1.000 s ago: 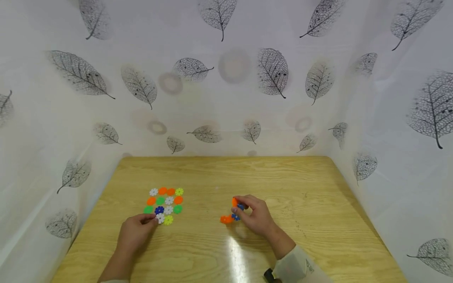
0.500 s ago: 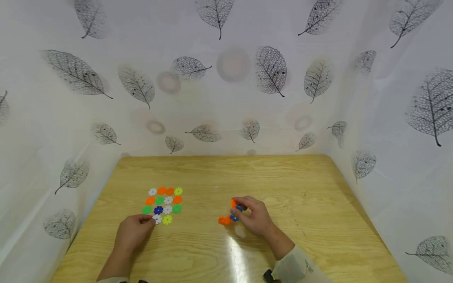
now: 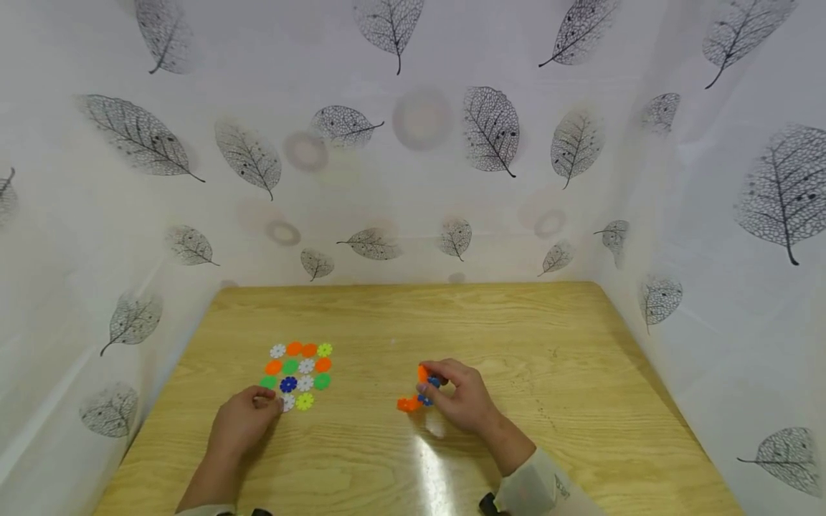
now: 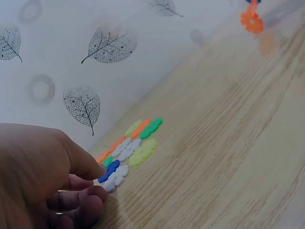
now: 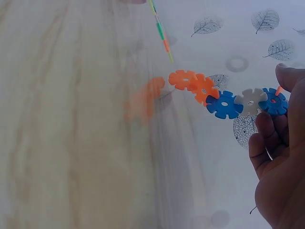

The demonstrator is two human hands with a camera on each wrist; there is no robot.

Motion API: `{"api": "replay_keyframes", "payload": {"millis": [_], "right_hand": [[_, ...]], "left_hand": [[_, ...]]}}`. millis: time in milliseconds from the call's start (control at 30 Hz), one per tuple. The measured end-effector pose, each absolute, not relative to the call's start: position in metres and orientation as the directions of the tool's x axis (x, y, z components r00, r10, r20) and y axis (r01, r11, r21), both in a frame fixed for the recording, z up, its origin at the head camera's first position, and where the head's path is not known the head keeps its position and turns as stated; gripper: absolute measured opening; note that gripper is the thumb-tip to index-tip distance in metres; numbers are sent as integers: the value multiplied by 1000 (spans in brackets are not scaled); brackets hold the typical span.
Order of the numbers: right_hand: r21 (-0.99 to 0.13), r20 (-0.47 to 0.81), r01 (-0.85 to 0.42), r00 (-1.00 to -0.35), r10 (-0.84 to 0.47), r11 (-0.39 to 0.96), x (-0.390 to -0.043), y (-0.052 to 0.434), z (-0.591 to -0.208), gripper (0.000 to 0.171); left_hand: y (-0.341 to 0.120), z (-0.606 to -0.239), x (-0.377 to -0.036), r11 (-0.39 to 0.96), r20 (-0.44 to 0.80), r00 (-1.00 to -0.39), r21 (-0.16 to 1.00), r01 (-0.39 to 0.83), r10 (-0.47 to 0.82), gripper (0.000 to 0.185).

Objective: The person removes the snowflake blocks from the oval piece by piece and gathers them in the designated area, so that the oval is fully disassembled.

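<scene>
Little is changed since the earlier frame: a white disc (image 4: 110,185) at the flat grid (image 3: 298,374) is pinched by the left hand (image 3: 241,424), while a joined chain (image 5: 224,98), judged partly built, is gripped by the right hand (image 3: 466,401) just above the desk (image 3: 581,401).

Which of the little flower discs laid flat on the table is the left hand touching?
The white disc at the grid's near-left corner, beside the yellow one; the left hand touches only it.

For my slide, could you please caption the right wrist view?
Right hand holds a chain of snowflake discs above the wooden table.
</scene>
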State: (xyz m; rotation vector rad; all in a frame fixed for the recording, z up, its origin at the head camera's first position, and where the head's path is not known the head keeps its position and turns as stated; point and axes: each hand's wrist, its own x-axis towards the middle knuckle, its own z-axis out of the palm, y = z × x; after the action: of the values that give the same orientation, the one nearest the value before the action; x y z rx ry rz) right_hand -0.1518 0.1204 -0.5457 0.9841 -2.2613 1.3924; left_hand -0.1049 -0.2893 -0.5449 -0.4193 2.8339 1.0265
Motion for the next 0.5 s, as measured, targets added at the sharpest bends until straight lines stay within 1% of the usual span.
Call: {"api": "replay_keyframes", "payload": {"millis": [133,233,333,433,500], "right_hand": [[-651,585,-702,-706,-399,288,-153,121,-544,30],[-646,590,-705,-704,-394,292,-155,121,-544,30],[-648,588,-699,-712,-384,302,-156,121,-545,30],[-646,596,-704,-707,-381,296,-158,120,-544,31],[-644,603,-710,-701,-380,285,-158,119,-544,31]], "left_hand": [[-279,-541,-105,704,-160,-958,651,-282,-236,38],[-265,-536,-106,674,-130,-967,697,-246,-219,34],[-251,-529,-109,652,-91,-982,737,-178,-165,31],[-236,-526,-113,631,-61,-994,768,-107,-95,29],[-226,-525,-115,599,-57,-997,796,-81,-60,25]]}}
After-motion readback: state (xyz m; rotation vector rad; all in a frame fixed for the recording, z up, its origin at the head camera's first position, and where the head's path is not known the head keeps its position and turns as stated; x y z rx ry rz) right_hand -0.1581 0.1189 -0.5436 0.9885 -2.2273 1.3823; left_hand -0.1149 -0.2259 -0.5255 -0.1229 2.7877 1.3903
